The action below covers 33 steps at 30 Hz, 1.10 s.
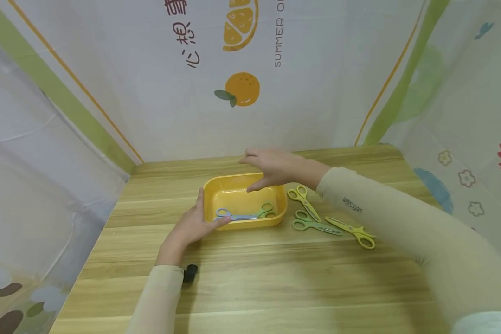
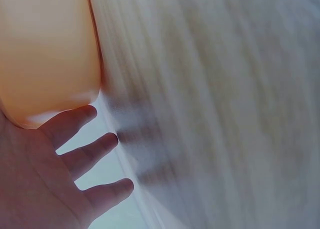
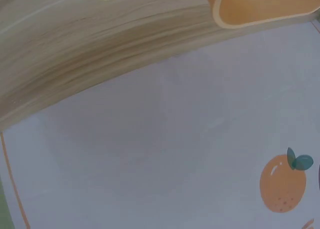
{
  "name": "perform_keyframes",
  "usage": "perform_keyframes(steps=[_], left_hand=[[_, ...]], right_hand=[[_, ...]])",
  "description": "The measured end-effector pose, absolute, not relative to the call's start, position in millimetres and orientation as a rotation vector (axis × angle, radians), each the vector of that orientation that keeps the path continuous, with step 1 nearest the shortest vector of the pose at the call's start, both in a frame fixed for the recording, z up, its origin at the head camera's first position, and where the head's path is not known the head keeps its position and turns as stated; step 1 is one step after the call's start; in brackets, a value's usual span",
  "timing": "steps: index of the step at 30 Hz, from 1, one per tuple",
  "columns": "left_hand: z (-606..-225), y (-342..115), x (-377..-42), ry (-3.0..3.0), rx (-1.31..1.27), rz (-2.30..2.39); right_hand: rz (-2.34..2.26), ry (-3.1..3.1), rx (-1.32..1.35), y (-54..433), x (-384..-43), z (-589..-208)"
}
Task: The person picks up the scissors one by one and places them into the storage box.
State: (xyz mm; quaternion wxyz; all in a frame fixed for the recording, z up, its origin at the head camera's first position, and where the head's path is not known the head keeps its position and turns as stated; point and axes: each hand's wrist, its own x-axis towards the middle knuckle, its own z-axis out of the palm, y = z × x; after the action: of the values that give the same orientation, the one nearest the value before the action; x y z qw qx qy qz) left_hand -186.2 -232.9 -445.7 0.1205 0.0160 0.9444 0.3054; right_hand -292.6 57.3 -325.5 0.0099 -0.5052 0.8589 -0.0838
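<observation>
A yellow plastic bin stands toward the back of the table. My left hand rests against its near left corner, thumb along the front rim. In the left wrist view, spread, fairly straight fingers lie at the bin's outer wall. Inside the bin lie blue-handled scissors and green-handled scissors, partly overlapping. Over the bin's back right part hovers my right hand, fingers extended, holding nothing visible. Right of the bin are yellow scissors, green scissors and a second yellow pair.
The wood-grain table ends at a white printed curtain behind the bin. More curtain hangs at both sides. A small black object shows beside my left wrist. My right sleeve passes above the table near the loose scissors.
</observation>
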Motion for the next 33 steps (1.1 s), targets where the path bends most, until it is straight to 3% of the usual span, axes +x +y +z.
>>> perform_keyframes(steps=[18,33], left_hand=[[-445,-233,-187,2.778,0.064,0.895],[-446,-232,-189,2.785,0.051,0.860]], right_hand=[[-0.338,2.791,-1.559,99,-277,-310],[-0.527,2.877,-1.495,158,-253,-334]])
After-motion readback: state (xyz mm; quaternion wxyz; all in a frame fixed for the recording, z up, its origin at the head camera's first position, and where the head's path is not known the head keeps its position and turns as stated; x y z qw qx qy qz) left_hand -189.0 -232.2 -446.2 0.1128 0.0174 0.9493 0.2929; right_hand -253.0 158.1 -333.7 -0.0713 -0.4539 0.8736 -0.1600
